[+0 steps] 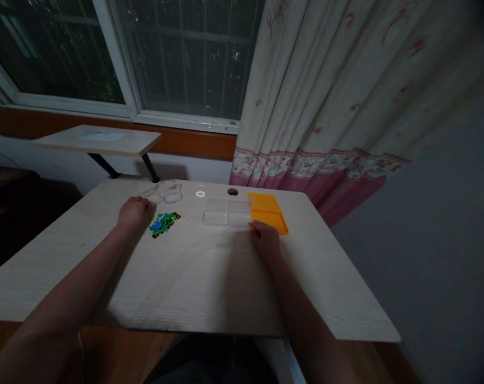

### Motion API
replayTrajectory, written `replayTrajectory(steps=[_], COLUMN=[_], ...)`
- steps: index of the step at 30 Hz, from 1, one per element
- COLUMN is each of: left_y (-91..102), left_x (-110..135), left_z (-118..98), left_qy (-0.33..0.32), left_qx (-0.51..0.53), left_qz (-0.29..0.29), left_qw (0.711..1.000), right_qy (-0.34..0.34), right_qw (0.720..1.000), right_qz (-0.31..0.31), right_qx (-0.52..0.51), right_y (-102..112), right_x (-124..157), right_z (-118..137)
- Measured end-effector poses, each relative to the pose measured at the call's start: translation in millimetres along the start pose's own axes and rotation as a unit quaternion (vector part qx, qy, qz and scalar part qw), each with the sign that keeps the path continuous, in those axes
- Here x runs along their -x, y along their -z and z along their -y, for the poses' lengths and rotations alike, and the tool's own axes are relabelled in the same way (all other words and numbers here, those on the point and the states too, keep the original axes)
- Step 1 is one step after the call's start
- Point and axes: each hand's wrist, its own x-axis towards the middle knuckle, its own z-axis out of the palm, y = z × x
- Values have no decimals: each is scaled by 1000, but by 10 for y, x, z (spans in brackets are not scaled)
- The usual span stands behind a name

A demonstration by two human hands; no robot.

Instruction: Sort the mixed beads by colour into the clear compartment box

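Observation:
My left hand [134,211] is closed, resting on the table beside a small pile of blue, green and brown pieces [164,224]. Its fingertips are hidden, so what they hold, if anything, does not show. Just beyond it lie some clear plastic pieces [172,196]. My right hand [266,238] has its fingers closed at the near right corner of a clear tray [215,217] with several compartments. An orange tray [268,208] with a dividing line lies flat against the clear one's right side, partly behind that hand.
The pale wooden table [177,288] has a round cable hole [232,192] near its back edge. A raised shelf [101,140] on black legs stands at the back left. Behind are a window and a floral curtain [306,106].

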Motion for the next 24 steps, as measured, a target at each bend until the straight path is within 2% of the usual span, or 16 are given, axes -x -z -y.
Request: replayTrajectory(steps=[4, 6, 9, 11, 16, 20, 24], left_y=[162, 245, 315, 318, 220, 157, 156], left_x=[55, 66, 28, -32, -191, -265, -317], left_z=[17, -50, -280, -474, -824, -913, -929], left_qy=[7, -41, -151, -230, -315, -344, -364], left_qx=[-10, 10, 31, 27, 43, 80, 108], left_qz=[-19, -33, -7, 21, 73, 107, 114], left_qw=[1000, 999, 988, 972, 945, 929, 918], right_qy=[-7, -4, -1, 3, 10, 8, 14], right_qw=[1000, 1000, 1000, 1000, 1000, 1000, 1000], right_qz=[-1, -2, -5, -5, -2, -10, -16], right_qx=[0, -2, 2, 7, 9, 1, -11], right_y=[-6, -13, -26, -32, -39, -49, -64], right_x=[0, -5, -15, -20, -19, -16, -16], right_z=[0, -5, -19, -31, -41, -44, -65])
